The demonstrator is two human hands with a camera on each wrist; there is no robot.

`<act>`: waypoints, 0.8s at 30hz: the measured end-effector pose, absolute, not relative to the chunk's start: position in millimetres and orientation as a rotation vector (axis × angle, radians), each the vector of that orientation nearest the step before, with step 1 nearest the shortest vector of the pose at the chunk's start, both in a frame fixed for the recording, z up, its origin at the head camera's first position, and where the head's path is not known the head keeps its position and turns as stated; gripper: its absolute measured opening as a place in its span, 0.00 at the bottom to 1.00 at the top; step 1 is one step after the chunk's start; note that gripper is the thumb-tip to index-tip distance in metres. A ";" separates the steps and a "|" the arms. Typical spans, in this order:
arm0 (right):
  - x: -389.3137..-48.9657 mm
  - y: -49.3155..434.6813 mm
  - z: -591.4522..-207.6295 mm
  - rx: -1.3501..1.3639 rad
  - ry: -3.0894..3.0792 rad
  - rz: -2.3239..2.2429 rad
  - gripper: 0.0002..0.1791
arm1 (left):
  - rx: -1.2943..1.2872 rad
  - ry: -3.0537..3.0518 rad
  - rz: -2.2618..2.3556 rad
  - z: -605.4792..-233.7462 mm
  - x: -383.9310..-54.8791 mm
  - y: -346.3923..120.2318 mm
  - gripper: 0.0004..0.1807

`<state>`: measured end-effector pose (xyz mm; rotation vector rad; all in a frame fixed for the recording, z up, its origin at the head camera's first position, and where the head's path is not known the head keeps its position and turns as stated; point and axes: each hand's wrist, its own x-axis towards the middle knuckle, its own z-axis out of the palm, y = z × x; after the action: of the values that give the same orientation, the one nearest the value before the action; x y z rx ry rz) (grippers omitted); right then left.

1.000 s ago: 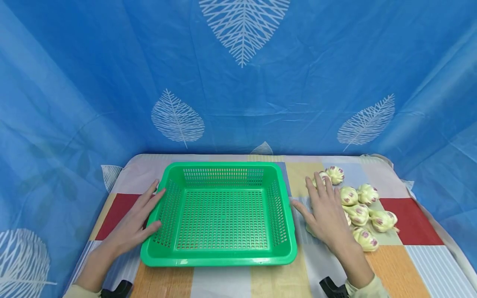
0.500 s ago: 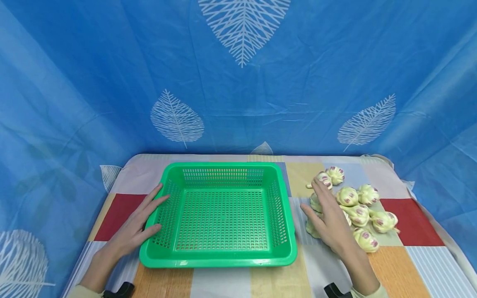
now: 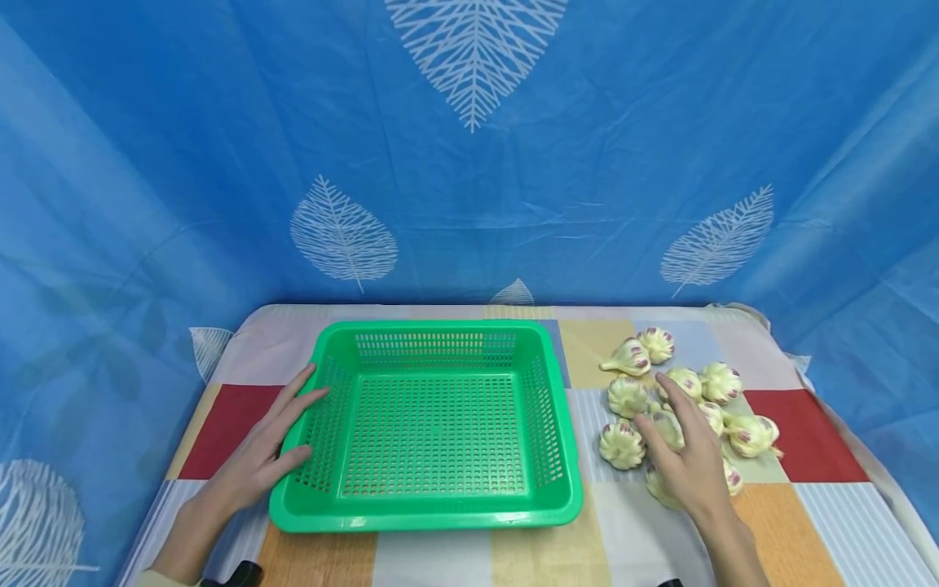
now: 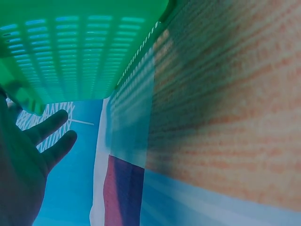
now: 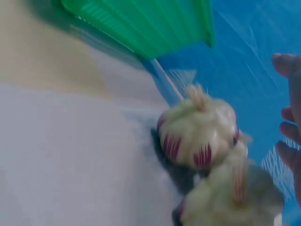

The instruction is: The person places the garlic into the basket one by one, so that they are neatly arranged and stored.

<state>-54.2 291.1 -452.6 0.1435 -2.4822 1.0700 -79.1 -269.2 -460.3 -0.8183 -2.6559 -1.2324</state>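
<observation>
A green plastic basket (image 3: 425, 518) with slotted walls and a perforated floor sits on the table, nothing inside it. My left hand (image 3: 253, 456) rests at its left rim with fingers spread and fairly straight; the left wrist view shows the basket's underside (image 4: 70, 56) and the fingers below it. To the right lie several whitish garlic bulbs (image 3: 622, 445) with purple streaks. Over this group hovers my right hand (image 3: 693, 465), fingers loosely extended, covering some bulbs from the head view. Two garlic bulbs (image 5: 197, 132) show up close in the right wrist view, apart from the fingers.
A patchwork-patterned cloth (image 3: 543, 558) covers the table. Blue curtain (image 3: 469, 220) with white leaf prints hangs behind and along both sides. Two garlic bulbs (image 3: 632, 356) lie farther back than the rest, close to the basket's right side.
My right hand has drawn back and to the right across the garlic, uncovering the bulbs on the group's left side. My left hand stays at the basket's rim.
</observation>
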 end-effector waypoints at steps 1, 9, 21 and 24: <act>-52.3 293.9 -454.1 0.133 -2.462 1.081 0.39 | -0.817 -2.657 -1.230 -460.2 -79.2 -269.0 0.41; -33.1 316.5 -455.4 0.012 -2.410 1.319 0.39 | -0.809 -2.666 -1.206 -459.7 -81.6 -267.1 0.41; 2.0 368.6 -467.6 -0.046 -2.084 1.774 0.39 | -0.835 -2.641 -1.241 -463.7 -78.7 -270.9 0.40; 8.3 380.2 -475.6 -0.135 -2.047 1.802 0.37 | -0.823 -2.656 -1.227 -463.7 -78.6 -271.5 0.40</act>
<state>8.3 380.2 -475.6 -0.1354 -2.0471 1.8020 -78.6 -271.5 -463.7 -0.8234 -2.6563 -1.2274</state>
